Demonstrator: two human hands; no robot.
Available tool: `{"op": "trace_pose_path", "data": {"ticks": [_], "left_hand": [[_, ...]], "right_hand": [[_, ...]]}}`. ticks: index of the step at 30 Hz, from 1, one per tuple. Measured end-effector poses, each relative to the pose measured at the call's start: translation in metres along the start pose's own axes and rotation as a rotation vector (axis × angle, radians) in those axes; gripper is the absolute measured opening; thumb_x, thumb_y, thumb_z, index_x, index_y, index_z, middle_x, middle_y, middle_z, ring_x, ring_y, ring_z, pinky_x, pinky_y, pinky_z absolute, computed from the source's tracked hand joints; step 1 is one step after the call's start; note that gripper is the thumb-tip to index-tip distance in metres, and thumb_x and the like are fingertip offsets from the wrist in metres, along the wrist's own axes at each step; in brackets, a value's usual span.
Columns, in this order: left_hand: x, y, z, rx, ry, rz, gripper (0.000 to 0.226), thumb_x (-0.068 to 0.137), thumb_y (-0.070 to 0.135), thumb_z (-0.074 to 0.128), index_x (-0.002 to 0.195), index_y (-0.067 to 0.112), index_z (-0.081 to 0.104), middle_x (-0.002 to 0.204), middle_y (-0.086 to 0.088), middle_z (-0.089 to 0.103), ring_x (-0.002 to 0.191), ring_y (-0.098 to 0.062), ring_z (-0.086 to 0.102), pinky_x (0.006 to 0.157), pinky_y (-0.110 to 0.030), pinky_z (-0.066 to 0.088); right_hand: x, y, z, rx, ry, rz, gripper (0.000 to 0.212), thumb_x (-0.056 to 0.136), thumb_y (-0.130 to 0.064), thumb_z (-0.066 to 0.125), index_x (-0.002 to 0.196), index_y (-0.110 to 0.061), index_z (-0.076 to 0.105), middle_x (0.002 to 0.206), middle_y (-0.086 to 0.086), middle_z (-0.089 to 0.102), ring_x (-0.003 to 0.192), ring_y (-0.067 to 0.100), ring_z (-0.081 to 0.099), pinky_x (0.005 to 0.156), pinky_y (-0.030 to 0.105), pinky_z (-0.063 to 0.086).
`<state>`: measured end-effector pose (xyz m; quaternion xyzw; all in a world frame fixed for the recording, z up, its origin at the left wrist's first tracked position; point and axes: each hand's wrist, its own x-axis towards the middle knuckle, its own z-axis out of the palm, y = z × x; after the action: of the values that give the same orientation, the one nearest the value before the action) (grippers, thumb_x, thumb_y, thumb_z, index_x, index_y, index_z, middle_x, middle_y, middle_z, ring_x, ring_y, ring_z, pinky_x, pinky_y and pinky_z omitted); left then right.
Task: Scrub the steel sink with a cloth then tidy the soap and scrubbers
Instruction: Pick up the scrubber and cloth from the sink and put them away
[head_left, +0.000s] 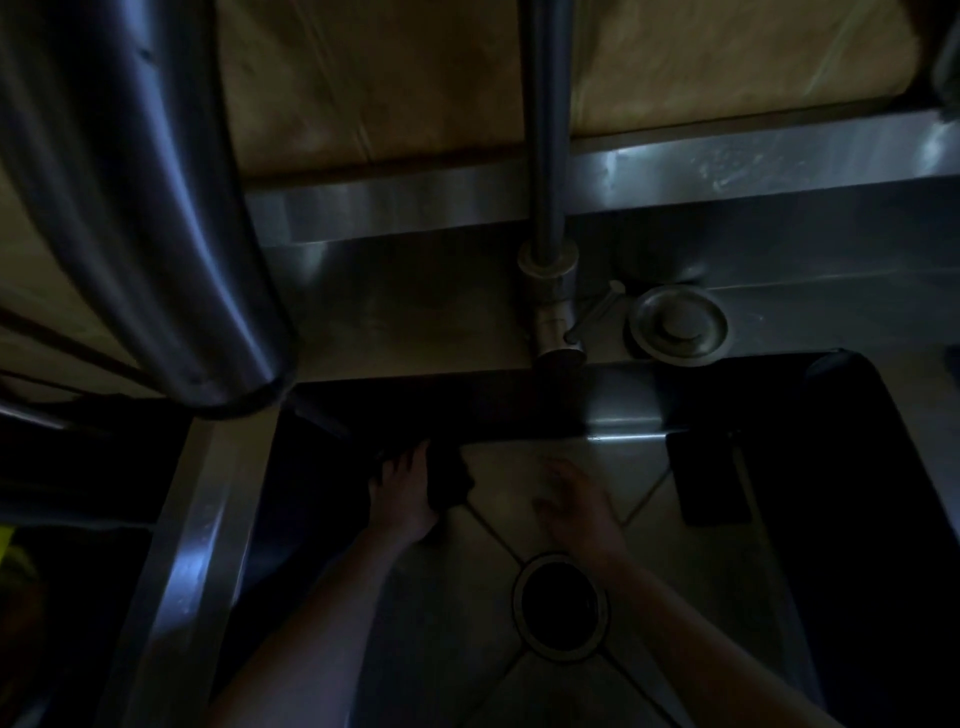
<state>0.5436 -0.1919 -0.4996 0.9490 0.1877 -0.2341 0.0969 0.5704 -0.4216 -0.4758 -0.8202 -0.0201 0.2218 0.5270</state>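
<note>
The steel sink (675, 597) lies below me in dim light, with its round drain (561, 605) near the middle of the floor. My left hand (402, 499) is at the back left of the basin and holds a dark cloth (451, 480) against the floor by the rear wall; its thumb is hidden by the cloth. My right hand (574, 504) is motion-blurred, with its fingers spread low over the sink floor just behind the drain, holding nothing. A dark rectangular pad (709, 480), possibly a scrubber, lies at the back right of the basin.
The faucet (550, 270) rises from the back ledge, its spout hanging over the basin's rear edge. A round metal cap (678, 325) sits on the ledge to its right. A large steel cylinder (156, 208) looms at the left, above the sink's left rim (192, 545).
</note>
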Motion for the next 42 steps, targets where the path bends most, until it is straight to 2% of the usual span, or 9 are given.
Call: {"op": "trace_pose_path", "data": {"ticks": [4, 9, 13, 17, 23, 28, 32, 36, 42], "left_hand": [[-0.006, 0.002, 0.004, 0.141, 0.018, 0.008, 0.095, 0.073, 0.04, 0.067, 0.146, 0.014, 0.012, 0.15, -0.01, 0.025, 0.138, -0.033, 0.017, 0.105, -0.051, 0.025], [-0.022, 0.014, 0.009, 0.127, 0.029, 0.06, 0.081, 0.071, 0.041, 0.066, 0.138, 0.013, 0.03, 0.145, -0.008, 0.035, 0.136, -0.027, 0.027, 0.11, -0.051, 0.015], [-0.032, 0.041, 0.001, -0.077, 0.043, 0.094, 0.067, 0.068, 0.031, 0.067, 0.127, 0.016, 0.041, 0.132, -0.006, 0.048, 0.124, -0.027, 0.044, 0.105, -0.041, 0.033], [-0.038, 0.078, -0.009, -0.148, 0.049, 0.162, 0.078, 0.066, 0.029, 0.072, 0.134, 0.012, 0.037, 0.137, -0.011, 0.041, 0.126, -0.031, 0.038, 0.104, -0.037, 0.031], [-0.041, 0.12, -0.012, -0.103, 0.086, 0.253, 0.081, 0.067, 0.044, 0.069, 0.136, 0.02, 0.034, 0.135, -0.011, 0.043, 0.123, -0.031, 0.041, 0.104, -0.04, 0.028], [-0.043, 0.143, -0.008, -0.066, 0.062, 0.297, 0.082, 0.068, 0.043, 0.068, 0.138, 0.023, 0.032, 0.134, -0.009, 0.041, 0.12, -0.032, 0.044, 0.103, -0.04, 0.028], [-0.04, 0.148, -0.005, -0.042, 0.081, 0.304, 0.083, 0.067, 0.044, 0.069, 0.138, 0.025, 0.032, 0.131, -0.008, 0.042, 0.12, -0.031, 0.044, 0.1, -0.039, 0.031], [-0.039, 0.145, -0.004, -0.045, 0.08, 0.306, 0.082, 0.066, 0.045, 0.068, 0.137, 0.025, 0.032, 0.135, -0.006, 0.04, 0.122, -0.029, 0.043, 0.099, -0.039, 0.032], [-0.044, 0.134, -0.013, -0.077, 0.087, 0.29, 0.081, 0.065, 0.044, 0.068, 0.136, 0.026, 0.033, 0.131, -0.007, 0.042, 0.122, -0.029, 0.043, 0.1, -0.04, 0.032]], "right_hand": [[0.003, 0.001, 0.002, -0.013, -0.008, -0.022, 0.05, 0.077, 0.004, 0.069, 0.125, -0.002, 0.055, 0.127, 0.01, 0.055, 0.114, 0.015, 0.052, 0.097, 0.02, 0.04], [-0.002, 0.008, -0.009, 0.049, 0.001, 0.017, 0.05, 0.077, 0.011, 0.065, 0.125, 0.001, 0.053, 0.128, 0.016, 0.055, 0.118, 0.027, 0.054, 0.1, 0.033, 0.044], [-0.006, 0.019, -0.032, 0.0, -0.001, 0.079, 0.052, 0.082, 0.003, 0.064, 0.132, -0.006, 0.05, 0.132, 0.01, 0.053, 0.125, 0.025, 0.05, 0.106, 0.034, 0.04], [-0.013, 0.03, -0.057, -0.017, 0.16, 0.097, 0.049, 0.079, 0.004, 0.066, 0.126, -0.003, 0.056, 0.124, 0.013, 0.059, 0.116, 0.028, 0.057, 0.1, 0.028, 0.043], [-0.014, 0.04, -0.093, -0.294, 0.373, 0.074, 0.04, 0.077, -0.011, 0.063, 0.116, -0.013, 0.063, 0.119, 0.009, 0.063, 0.109, 0.028, 0.059, 0.093, 0.035, 0.047], [-0.009, 0.06, -0.109, -0.352, 0.348, 0.153, 0.056, 0.077, -0.01, 0.061, 0.131, -0.019, 0.05, 0.143, 0.007, 0.042, 0.132, 0.026, 0.039, 0.108, 0.034, 0.035], [0.002, 0.069, -0.111, -0.468, 0.347, 0.257, 0.064, 0.079, -0.018, 0.061, 0.138, -0.026, 0.039, 0.153, 0.008, 0.024, 0.137, 0.032, 0.028, 0.112, 0.04, 0.031], [0.01, 0.076, -0.109, -0.526, 0.321, 0.332, 0.071, 0.08, -0.02, 0.061, 0.143, -0.023, 0.029, 0.15, 0.014, 0.025, 0.135, 0.037, 0.029, 0.11, 0.043, 0.033], [0.01, 0.064, -0.109, -0.473, 0.344, 0.356, 0.066, 0.074, -0.02, 0.063, 0.135, -0.02, 0.038, 0.145, 0.015, 0.033, 0.128, 0.039, 0.035, 0.104, 0.04, 0.036]]}}
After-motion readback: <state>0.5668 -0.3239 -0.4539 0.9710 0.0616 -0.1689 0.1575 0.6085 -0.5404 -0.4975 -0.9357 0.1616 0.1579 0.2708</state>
